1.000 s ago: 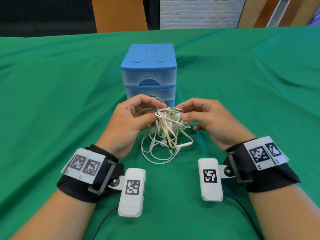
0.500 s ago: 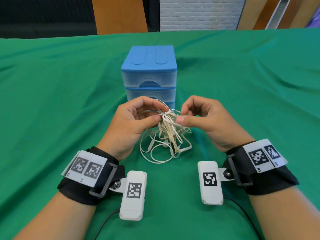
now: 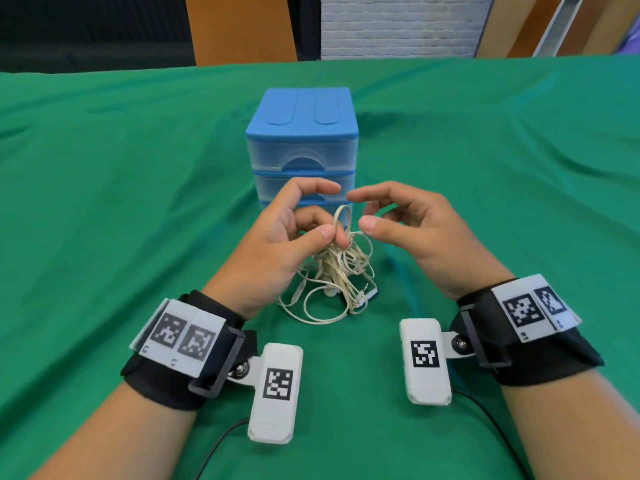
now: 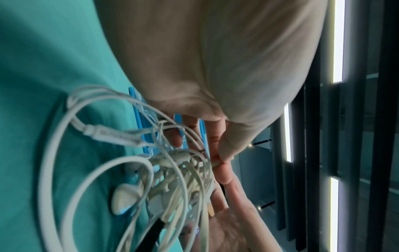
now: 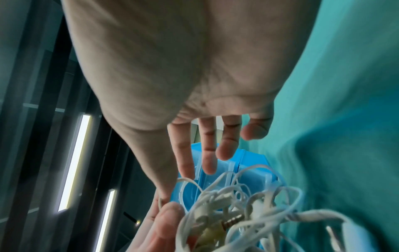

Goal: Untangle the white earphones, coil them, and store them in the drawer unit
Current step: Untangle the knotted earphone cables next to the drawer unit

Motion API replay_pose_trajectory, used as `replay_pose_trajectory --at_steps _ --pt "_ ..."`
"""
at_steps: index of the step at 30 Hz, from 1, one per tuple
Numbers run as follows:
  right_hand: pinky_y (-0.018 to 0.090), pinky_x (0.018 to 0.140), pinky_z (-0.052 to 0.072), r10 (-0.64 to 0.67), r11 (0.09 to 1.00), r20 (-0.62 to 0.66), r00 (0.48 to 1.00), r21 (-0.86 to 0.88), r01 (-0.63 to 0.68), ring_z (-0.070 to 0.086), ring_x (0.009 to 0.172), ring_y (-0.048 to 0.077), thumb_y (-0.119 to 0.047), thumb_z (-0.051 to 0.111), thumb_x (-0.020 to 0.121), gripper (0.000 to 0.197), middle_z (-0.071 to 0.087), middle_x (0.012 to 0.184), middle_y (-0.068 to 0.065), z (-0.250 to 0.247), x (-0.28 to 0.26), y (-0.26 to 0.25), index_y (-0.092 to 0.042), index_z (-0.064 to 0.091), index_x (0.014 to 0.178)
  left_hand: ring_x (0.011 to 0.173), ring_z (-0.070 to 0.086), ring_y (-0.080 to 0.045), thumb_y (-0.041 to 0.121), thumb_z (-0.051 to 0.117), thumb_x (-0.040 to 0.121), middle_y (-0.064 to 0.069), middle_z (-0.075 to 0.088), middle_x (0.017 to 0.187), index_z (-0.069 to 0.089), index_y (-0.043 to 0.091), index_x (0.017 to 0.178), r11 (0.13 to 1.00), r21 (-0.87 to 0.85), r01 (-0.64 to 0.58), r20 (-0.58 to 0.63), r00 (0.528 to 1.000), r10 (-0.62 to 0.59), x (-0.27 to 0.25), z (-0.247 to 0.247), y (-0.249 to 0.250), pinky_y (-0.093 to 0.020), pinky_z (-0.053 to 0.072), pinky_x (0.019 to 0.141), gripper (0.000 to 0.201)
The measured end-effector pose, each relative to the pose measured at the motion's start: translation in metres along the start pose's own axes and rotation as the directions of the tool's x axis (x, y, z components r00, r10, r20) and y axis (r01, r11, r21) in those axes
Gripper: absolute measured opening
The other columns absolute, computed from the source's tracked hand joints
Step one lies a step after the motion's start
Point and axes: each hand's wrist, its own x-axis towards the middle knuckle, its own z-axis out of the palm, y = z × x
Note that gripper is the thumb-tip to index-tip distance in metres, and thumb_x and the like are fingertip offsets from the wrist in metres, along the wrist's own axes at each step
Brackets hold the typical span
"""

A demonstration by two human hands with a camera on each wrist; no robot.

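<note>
- The drawer unit [image 3: 302,133] stands just behind the tangled earphones [image 3: 337,268], blocking that side.
- Bare green cloth [image 3: 121,202] lies left, right and before it.

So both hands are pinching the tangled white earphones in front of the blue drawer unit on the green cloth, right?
Not quite. Only the left hand pinches the tangled white earphones; the right hand is open beside them, holding nothing, as the head view shows. The rest stands: they are in front of the blue drawer unit on the green cloth.

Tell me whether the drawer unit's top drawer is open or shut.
Shut: the top drawer sits flush with the drawer unit, above the hands.
</note>
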Motion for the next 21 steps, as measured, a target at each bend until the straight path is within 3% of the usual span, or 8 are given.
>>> replay_pose_trajectory --at_steps 2,5,9,13,15,19,21 --pt "0.022 0.08 0.047 -0.045 0.995 0.072 0.996 -0.084 0.051 0.056 0.083 0.007 -0.019 0.073 0.086 0.027 0.067 0.099 0.002 0.001 -0.001 0.001 -0.016 0.073 0.113 0.082 0.061 -0.016 0.001 0.054 0.096 -0.008 0.065 0.082 0.045 0.011 0.132 1.0 0.003 0.004 0.034 0.999 -0.004 0.0 0.001 0.0 -0.028 0.049 0.083 0.038" --pt "0.027 0.07 0.043 -0.052 0.997 0.067 0.996 -0.054 0.056 0.054 0.073 0.01 -0.014 0.072 0.089 0.007 0.067 0.079 0.008 0.005 0.0 0.0 -0.006 0.071 0.089 0.081 0.058 -0.017 0.004 0.057 0.095 -0.007 0.065 0.082 0.045 0.011 0.133 1.0 0.014 0.017 0.037 0.999 -0.018 -0.001 0.002 0.0 -0.029 0.047 0.081 0.04" --pt "0.016 0.057 0.036 -0.058 0.991 -0.069 0.996 0.113 0.065 0.043 0.058 0.007 -0.007 0.067 0.092 0.009 0.055 0.064 -0.008 0.006 0.001 -0.002 -0.008 0.064 0.083 0.083 0.051 -0.017 0.007 0.065 0.089 -0.001 0.064 0.09 0.055 0.014 0.127 0.997 0.066 0.043 0.024 0.999 -0.045 0.0 0.001 -0.002 -0.029 0.044 0.08 0.04" --pt "0.023 0.054 0.03 -0.005 0.953 -0.124 0.992 0.299 0.043 0.042 0.06 0.013 -0.013 0.067 0.087 0.006 0.055 0.074 0.007 0.011 0.002 -0.005 -0.016 0.068 0.082 0.077 0.048 -0.005 -0.005 0.069 0.089 0.007 0.063 0.095 0.064 0.014 0.118 0.979 0.203 0.008 -0.016 1.0 -0.005 0.002 0.0 -0.001 -0.016 0.044 0.073 0.035" --pt "0.025 0.056 0.03 0.039 0.919 -0.126 0.991 0.394 0.014 0.043 0.062 0.014 -0.011 0.07 0.084 0.011 0.058 0.079 0.008 0.01 0.001 -0.006 -0.02 0.069 0.078 0.074 0.046 -0.004 -0.007 0.069 0.087 0.007 0.062 0.099 0.066 0.013 0.117 0.97 0.241 -0.001 -0.023 1.0 0.007 0.002 -0.001 -0.001 -0.013 0.043 0.071 0.036" --pt "0.026 0.061 0.03 0.101 0.802 -0.119 0.988 0.597 -0.01 0.043 0.068 0.015 -0.022 0.075 0.073 0.007 0.066 0.083 0.002 0.002 -0.001 -0.012 -0.021 0.069 0.076 0.07 0.044 -0.009 0.002 0.075 0.079 -0.005 0.061 0.116 0.067 0.027 0.118 0.955 0.296 0.013 -0.005 1.0 -0.012 0.002 -0.005 -0.003 -0.017 0.043 0.071 0.047" --pt "0.026 0.062 0.03 0.113 0.791 -0.131 0.985 0.612 -0.009 0.045 0.068 0.014 -0.017 0.072 0.081 0.007 0.064 0.085 0.001 -0.002 -0.001 -0.011 -0.021 0.068 0.079 0.07 0.046 -0.011 0.006 0.074 0.074 -0.006 0.059 0.122 0.066 0.029 0.118 0.963 0.268 0.03 -0.018 1.0 -0.026 0.002 -0.005 -0.004 -0.022 0.044 0.07 0.05"
